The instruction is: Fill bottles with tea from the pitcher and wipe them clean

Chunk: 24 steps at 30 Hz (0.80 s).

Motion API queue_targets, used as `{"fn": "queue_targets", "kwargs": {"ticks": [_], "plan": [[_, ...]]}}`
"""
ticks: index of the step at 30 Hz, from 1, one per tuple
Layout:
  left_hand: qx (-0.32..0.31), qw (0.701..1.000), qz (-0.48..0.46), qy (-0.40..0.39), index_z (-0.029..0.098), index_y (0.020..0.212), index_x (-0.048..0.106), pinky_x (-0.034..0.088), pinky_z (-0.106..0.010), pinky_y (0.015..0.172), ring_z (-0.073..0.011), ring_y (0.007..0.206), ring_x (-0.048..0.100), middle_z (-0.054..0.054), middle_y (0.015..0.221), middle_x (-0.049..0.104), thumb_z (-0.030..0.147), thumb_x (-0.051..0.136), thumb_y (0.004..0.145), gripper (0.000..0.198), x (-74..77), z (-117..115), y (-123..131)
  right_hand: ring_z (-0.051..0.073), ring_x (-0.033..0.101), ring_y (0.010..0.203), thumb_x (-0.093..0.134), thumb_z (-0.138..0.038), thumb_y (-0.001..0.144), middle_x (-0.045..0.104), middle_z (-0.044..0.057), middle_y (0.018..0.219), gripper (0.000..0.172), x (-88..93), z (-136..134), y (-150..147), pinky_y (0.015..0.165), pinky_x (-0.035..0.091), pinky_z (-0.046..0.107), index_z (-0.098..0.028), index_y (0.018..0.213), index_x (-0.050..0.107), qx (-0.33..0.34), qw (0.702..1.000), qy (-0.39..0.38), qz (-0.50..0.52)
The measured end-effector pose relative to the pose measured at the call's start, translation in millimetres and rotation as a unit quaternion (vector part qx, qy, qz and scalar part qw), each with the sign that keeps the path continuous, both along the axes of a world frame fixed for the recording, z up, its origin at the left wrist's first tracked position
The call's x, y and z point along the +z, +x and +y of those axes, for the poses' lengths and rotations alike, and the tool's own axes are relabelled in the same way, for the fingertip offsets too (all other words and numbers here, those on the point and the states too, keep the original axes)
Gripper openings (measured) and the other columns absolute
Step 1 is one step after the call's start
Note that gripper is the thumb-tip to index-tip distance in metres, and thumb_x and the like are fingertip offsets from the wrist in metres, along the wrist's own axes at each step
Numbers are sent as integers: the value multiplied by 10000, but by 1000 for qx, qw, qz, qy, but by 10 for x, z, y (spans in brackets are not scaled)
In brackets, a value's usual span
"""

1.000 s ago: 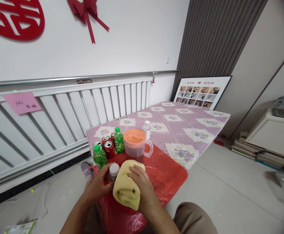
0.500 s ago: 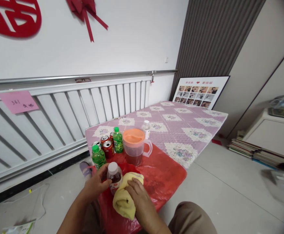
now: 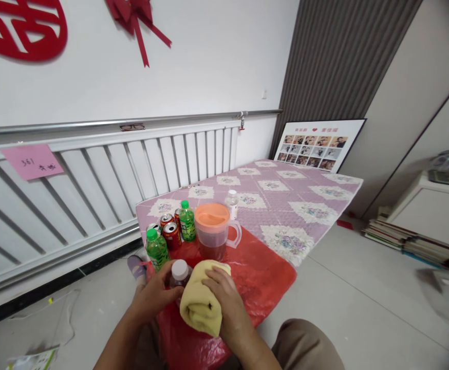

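My left hand (image 3: 155,296) is wrapped round a small bottle with a white cap (image 3: 180,269) and dark drink, held low over the red plastic sheet (image 3: 265,280). My right hand (image 3: 224,294) presses a folded yellow cloth (image 3: 200,303) against the bottle's right side, fingers closed on the cloth. Most of the bottle's body is hidden by the cloth and my fingers. Just beyond stands a clear pitcher with an orange lid (image 3: 212,231).
Two green bottles (image 3: 156,248), several red cans (image 3: 170,232) and a small clear bottle (image 3: 231,203) stand on the table with the purple flowered cloth (image 3: 297,200). A white slatted panel runs along the left wall. Books are stacked on the floor at right (image 3: 409,244).
The yellow cloth has moved up along the bottle again, covering most of its body; half a second ago it sat lower and the bottle's label showed.
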<state>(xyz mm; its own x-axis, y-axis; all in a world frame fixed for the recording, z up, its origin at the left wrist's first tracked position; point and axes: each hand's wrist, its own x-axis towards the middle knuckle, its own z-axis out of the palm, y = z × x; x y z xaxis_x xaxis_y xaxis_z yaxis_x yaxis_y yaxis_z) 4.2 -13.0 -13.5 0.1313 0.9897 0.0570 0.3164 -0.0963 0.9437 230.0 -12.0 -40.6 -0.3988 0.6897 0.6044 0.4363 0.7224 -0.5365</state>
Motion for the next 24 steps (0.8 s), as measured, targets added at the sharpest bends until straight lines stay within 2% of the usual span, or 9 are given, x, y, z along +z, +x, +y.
{"fn": "queue_targets", "kwargs": {"ticks": [3,6,13,16,20,24], "plan": [[-35,997,-56,-31,228,1308,443,463,-381,975,-269,1153,561,-97,1293,584,301,748,708,677,65,-7,5,288,434,1293,697,-312,801,564,129,1296,422,103,49,-62,1064,407,489,-220,1193,569,3,999,20,28],[-56,993,-90,-42,226,1309,414,482,-364,936,-249,1120,574,-101,1282,581,263,741,715,679,85,-5,27,289,450,1286,703,-349,799,569,126,1297,410,77,62,-124,1051,429,481,-223,1173,590,2,999,12,30],[-54,997,-49,-12,200,1245,474,410,-404,1035,-278,1187,538,-94,1243,593,281,696,717,579,37,3,-27,302,477,1272,705,-261,792,577,148,1303,389,-381,-67,-67,1033,461,501,-203,1164,607,-28,1000,-7,-7],[-55,998,-29,-6,199,1281,465,402,-417,1039,-290,1197,532,-97,1241,603,270,683,723,603,39,10,-47,301,471,1284,669,-148,801,590,138,1302,381,-487,-152,-36,1014,480,498,-203,1173,607,-25,998,-15,-63],[-43,999,13,4,201,1305,474,413,-418,1025,-294,1177,541,-91,1221,625,251,673,721,619,55,20,-49,301,498,1263,629,-80,808,613,114,1285,379,-468,-210,-30,1010,482,506,-228,1158,624,-36,992,-29,-120],[-28,999,24,12,203,1311,479,413,-423,1028,-295,1172,543,-91,1224,628,242,645,725,610,32,15,-48,301,481,1270,642,-118,807,615,119,1268,365,-343,-169,-6,1007,481,498,-226,1154,615,-13,995,-8,-103]]}}
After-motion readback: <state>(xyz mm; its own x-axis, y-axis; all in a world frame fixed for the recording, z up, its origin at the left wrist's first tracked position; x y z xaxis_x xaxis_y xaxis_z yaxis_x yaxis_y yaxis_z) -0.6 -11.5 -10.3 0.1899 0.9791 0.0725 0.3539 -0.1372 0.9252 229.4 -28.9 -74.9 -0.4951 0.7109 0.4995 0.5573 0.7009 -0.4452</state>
